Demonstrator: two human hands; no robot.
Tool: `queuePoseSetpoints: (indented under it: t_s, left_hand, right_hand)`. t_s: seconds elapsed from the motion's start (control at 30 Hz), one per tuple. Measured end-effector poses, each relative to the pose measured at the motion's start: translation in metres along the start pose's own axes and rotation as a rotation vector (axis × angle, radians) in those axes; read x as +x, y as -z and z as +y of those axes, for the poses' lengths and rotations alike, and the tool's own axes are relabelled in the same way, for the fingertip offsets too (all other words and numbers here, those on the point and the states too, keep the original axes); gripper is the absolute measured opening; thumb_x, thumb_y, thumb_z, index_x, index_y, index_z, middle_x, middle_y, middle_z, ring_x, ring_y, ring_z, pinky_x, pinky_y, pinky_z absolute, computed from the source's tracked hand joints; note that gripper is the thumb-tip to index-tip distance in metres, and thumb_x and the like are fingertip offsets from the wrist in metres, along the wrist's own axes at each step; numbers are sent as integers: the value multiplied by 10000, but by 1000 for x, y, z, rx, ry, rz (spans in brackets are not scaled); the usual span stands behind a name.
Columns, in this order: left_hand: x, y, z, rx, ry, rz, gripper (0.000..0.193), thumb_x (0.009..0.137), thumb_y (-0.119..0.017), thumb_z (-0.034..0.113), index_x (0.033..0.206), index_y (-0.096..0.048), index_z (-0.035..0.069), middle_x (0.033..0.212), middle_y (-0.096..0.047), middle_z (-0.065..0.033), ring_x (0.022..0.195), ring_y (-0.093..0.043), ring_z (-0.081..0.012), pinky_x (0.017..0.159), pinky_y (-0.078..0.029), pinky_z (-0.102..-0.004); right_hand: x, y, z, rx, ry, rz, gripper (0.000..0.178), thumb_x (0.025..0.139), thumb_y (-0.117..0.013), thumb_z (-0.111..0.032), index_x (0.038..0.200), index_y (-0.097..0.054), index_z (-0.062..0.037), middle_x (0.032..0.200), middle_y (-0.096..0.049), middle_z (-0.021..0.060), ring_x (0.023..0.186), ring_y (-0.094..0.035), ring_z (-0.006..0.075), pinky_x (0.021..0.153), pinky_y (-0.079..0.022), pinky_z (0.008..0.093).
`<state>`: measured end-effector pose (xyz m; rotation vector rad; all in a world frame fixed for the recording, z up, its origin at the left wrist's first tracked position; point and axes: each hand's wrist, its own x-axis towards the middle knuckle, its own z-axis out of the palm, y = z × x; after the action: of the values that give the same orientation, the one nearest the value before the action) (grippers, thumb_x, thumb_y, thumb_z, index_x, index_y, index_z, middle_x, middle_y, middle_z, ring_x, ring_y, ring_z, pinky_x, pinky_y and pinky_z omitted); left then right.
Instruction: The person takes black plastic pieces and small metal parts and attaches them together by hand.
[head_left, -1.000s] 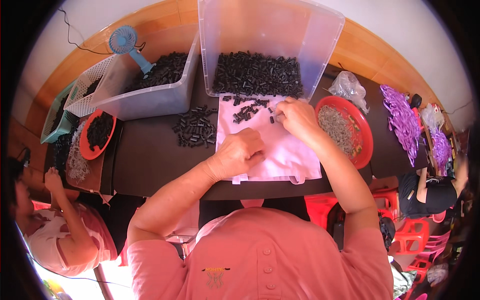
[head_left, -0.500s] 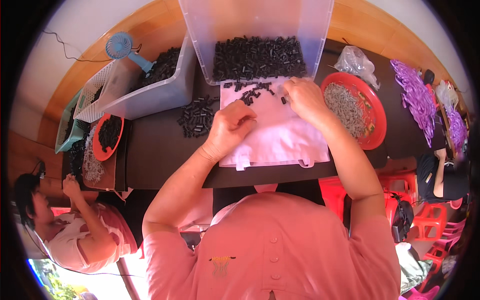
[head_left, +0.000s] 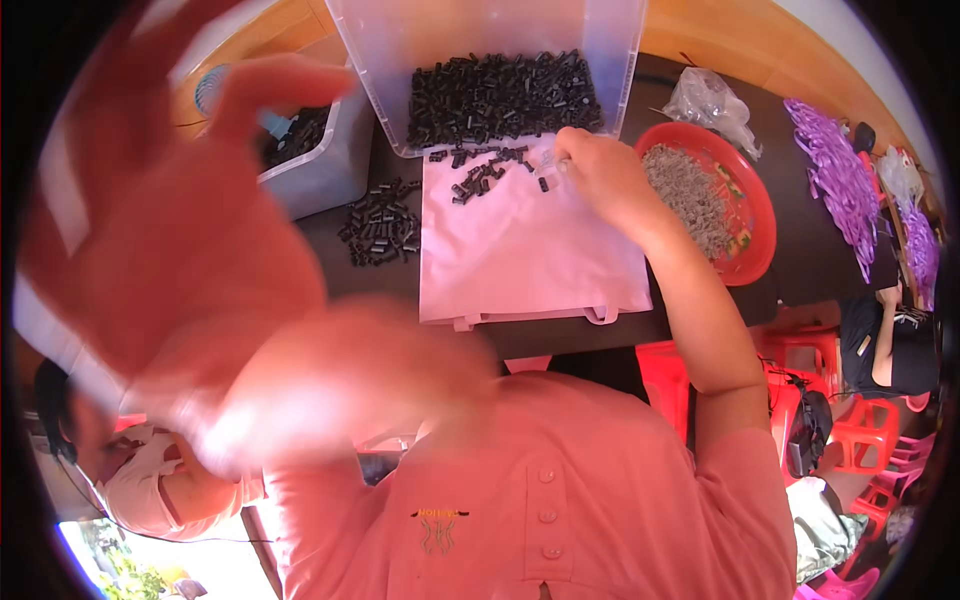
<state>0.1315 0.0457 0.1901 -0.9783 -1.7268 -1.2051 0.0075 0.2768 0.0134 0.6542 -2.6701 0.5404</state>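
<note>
My left hand is raised close to the camera, blurred, fingers spread, holding nothing, and it hides the left part of the table. My right hand rests on the far right corner of a pink cloth bag, fingers curled near a few small black tubular pieces; whether it pinches one I cannot tell. A clear plastic bin filled with black pieces stands just beyond the bag. A small pile of black pieces lies on the dark table left of the bag.
A red bowl of grey bits sits right of the bag, with a clear plastic bag behind it. Purple items lie far right. Another bin with black pieces stands left. A seated person is lower left; red stools lower right.
My left hand has lifted off the pink bag and swung up in front of the camera, blurred. My right hand stays at the bag's far edge.
</note>
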Motion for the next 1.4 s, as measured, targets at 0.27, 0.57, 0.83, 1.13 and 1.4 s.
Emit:
queuePoseSetpoints:
  t_s: [0.27,0.57,0.83,1.13,1.4]
  left_hand:
    - [-1,118,-78,-22,16,49,752,733,-718,364,1280,-484,-97,1295,-468,-337,1077,-549,-448,729,-508,-414]
    - [-20,45,-53,-19,-28,90,639,768,-704,328,1214,-532,-95,1240,-509,-308,1036,-568,-403,726,-508,-385]
    - [-23,-1,-39,-95,-25,-26,541,799,-692,296,1156,-574,-93,1191,-546,-281,1000,-586,-364,723,-508,-358]
    - [-108,-74,-127,-44,707,-342,144,819,-717,20,950,-661,-1,821,-634,-17,756,-590,-69,685,-484,-228]
    - [-110,-88,-134,-55,479,-284,67,841,-696,32,880,-647,9,767,-621,7,684,-548,-58,613,-449,-215]
  right_hand:
    - [12,-8,-7,261,119,8,114,778,-592,16,881,-616,-27,891,-629,148,882,-623,361,756,-482,414]
    - [9,-7,2,315,65,-22,224,749,-564,94,918,-653,-22,890,-659,128,829,-667,262,727,-499,336]
    - [8,12,13,619,-146,-38,232,773,-585,71,971,-670,-14,757,-626,34,710,-619,143,666,-476,265]
    - [13,30,-13,1094,-237,-144,291,802,-544,6,1081,-626,8,768,-624,23,717,-611,113,669,-473,247]
    - [10,33,-23,1228,-215,-166,259,813,-589,38,1070,-621,29,764,-636,46,701,-617,131,668,-498,263]
